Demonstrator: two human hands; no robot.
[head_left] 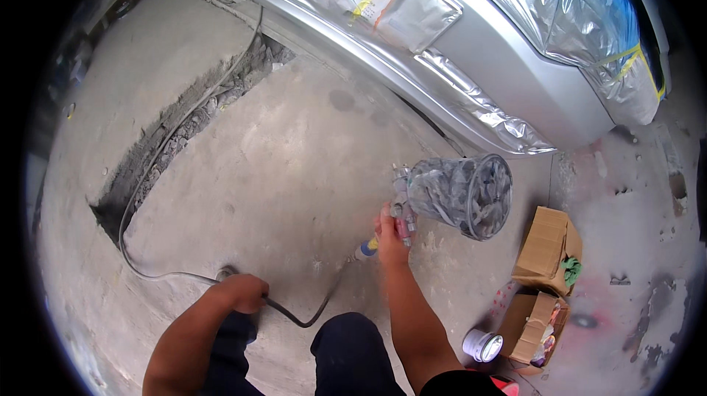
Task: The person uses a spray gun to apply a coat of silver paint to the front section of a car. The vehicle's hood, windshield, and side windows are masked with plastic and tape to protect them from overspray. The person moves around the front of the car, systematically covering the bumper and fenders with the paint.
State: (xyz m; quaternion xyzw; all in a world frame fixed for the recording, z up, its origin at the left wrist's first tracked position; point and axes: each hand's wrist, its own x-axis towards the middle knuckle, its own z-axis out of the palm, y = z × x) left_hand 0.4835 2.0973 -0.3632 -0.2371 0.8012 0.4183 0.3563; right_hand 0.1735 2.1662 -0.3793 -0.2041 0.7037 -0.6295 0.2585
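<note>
My right hand [391,235] is closed around the handle of a spray gun [401,201]. A large cup [460,193], smeared grey and black, sits on the gun and points to the right. From the gun's lower end, at a blue and yellow fitting [366,248], a dark air hose [298,320] loops down to my left hand [247,293]. That hand is wrapped around the hose near my left knee. Beyond it the hose runs left and then up along the floor. The silver car body [530,65] stands ahead, apart from the gun.
Masking film [582,9] and yellow tape cover parts of the car. A rough trench [155,146] with rubble cuts the concrete floor at left. Two cardboard boxes [541,245] and a white can [482,345] stand at right, with a green crumpled thing [571,271] at one box.
</note>
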